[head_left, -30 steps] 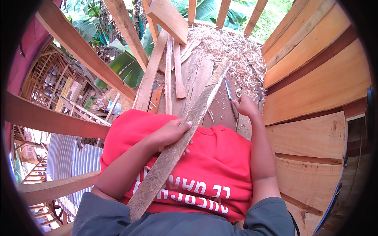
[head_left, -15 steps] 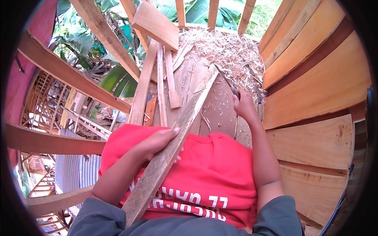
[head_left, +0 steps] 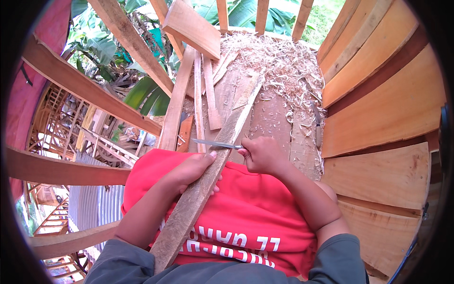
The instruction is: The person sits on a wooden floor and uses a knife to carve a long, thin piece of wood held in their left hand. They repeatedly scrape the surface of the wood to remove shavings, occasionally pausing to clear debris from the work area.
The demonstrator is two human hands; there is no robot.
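Observation:
A long, rough wooden board (head_left: 191, 203) slants from my body out toward the far middle, over a red cloth (head_left: 250, 199) with white lettering on my lap. Wrapped around its left edge is my left hand (head_left: 195, 171), thumb on top and fingertips showing at the other side. My right hand (head_left: 265, 155) is closed on the handle of a knife (head_left: 215, 143). The blade lies crosswise over the board, just beyond my left thumb, its tip pointing left. Toward the far end, the board's face looks paler and freshly cut.
Curly wood shavings (head_left: 283, 61) heap at the far end of the plank floor (head_left: 269, 123). A second blade with a handle (head_left: 318, 128) lies by the right plank wall (head_left: 378, 118). Loose wood strips (head_left: 210, 94) and a thick block (head_left: 194, 31) stand far left, beside open rails (head_left: 90, 99).
My right hand has brought the knife back from the board's far end, toward me and leftward, to just beyond my left thumb. My left hand keeps its grip on the board.

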